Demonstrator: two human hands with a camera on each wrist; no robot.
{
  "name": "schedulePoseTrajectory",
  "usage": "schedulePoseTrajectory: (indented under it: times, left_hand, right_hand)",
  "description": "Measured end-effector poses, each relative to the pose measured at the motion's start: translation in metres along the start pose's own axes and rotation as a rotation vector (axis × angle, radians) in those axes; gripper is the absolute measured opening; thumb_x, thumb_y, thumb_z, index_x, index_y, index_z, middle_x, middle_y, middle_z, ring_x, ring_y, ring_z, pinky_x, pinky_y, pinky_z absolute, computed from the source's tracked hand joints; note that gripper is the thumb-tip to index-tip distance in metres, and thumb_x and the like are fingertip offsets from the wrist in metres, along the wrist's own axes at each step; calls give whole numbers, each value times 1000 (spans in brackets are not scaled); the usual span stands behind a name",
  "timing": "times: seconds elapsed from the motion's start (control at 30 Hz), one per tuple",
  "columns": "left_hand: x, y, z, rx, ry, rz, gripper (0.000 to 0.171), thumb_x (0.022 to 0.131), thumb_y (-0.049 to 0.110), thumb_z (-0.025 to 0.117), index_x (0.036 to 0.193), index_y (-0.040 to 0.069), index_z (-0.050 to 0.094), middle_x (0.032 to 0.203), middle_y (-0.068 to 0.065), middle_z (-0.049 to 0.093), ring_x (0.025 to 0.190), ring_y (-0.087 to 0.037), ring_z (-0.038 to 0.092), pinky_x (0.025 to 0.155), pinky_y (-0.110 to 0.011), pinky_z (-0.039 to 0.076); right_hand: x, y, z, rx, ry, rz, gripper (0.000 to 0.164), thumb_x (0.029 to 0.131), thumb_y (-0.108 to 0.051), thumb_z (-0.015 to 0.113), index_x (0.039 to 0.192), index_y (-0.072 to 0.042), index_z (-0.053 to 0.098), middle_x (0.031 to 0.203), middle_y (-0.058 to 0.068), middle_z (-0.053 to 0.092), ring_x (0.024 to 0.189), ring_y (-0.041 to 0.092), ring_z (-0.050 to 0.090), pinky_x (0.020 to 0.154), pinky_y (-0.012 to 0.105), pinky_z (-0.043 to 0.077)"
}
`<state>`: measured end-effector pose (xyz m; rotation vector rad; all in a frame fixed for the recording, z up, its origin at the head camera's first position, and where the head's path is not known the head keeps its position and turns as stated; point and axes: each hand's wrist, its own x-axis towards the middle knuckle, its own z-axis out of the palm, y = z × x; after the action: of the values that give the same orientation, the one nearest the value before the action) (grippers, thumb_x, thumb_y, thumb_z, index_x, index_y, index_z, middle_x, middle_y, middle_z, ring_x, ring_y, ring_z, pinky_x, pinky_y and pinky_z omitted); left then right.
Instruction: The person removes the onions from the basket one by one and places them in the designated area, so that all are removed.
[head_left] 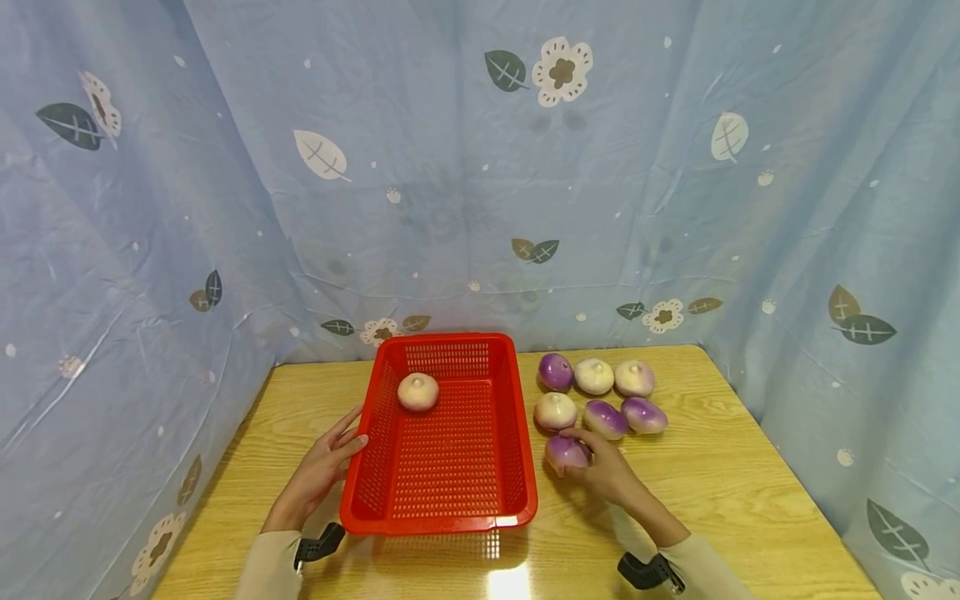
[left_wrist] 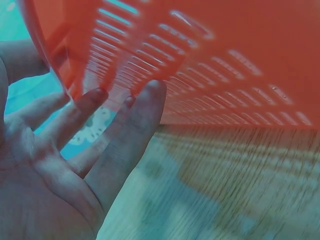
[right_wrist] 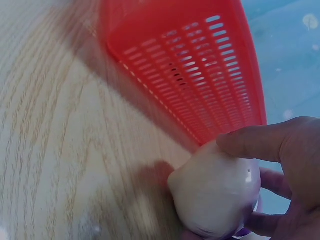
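Note:
My left hand (head_left: 322, 467) is at the left side of a red plastic basket (head_left: 348, 500). Its thumb lies over the rim, and the fingertips touch the slotted outer wall in the left wrist view. Just right of the basket, my right hand (head_left: 603, 475) grips a purple-and-white onion (head_left: 564, 454) between thumb and fingers. The right wrist view shows this onion (right_wrist: 212, 192) with its pale pointed end turned away from the palm; it appears close to the tabletop. Inside the basket, toward the back left, sits one white onion (head_left: 417, 392).
Several more onions stand in two rows beyond my right hand, among them a purple one (head_left: 556, 372) and a white one (head_left: 556, 412). A wooden table (head_left: 720, 483) bears everything. Blue patterned curtains (head_left: 450, 167) enclose its back and sides.

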<state>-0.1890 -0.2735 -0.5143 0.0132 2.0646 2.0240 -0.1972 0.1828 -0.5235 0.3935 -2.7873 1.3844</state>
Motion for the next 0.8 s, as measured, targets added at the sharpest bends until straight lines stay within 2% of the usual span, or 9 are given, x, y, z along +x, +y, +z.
schedulePoseTrajectory:
  times: [0.37, 0.6, 0.8]
  left_hand:
    - [0, 0, 0, -10, -5, -2, 63, 94, 25, 55, 147, 35, 22, 149, -14, 35, 117, -31, 57, 85, -44, 54]
    - [-1, 2, 0, -7, -1, -3, 63, 94, 26, 55, 147, 35, 22, 149, -14, 35, 118, -31, 56, 86, -43, 54]
    - [-1, 3, 0, -6, 7, -6, 63, 94, 27, 55, 147, 35, 23, 149, -14, 36, 117, -31, 57, 86, -44, 54]
  right_hand:
    - [1, 1, 2, -25, 6, 15, 51, 70, -13, 80, 117, -15, 60, 119, 10, 61, 113, 32, 56, 97, 51, 44]
    - [-2, -4, -4, -40, 10, 46, 51, 70, -15, 80, 117, -15, 61, 126, 14, 58, 118, 39, 52, 93, 54, 46]
    - [-3, -11, -10, -38, 7, 42, 52, 73, -15, 76, 122, -13, 59, 131, 15, 55, 121, 42, 49, 93, 55, 46]
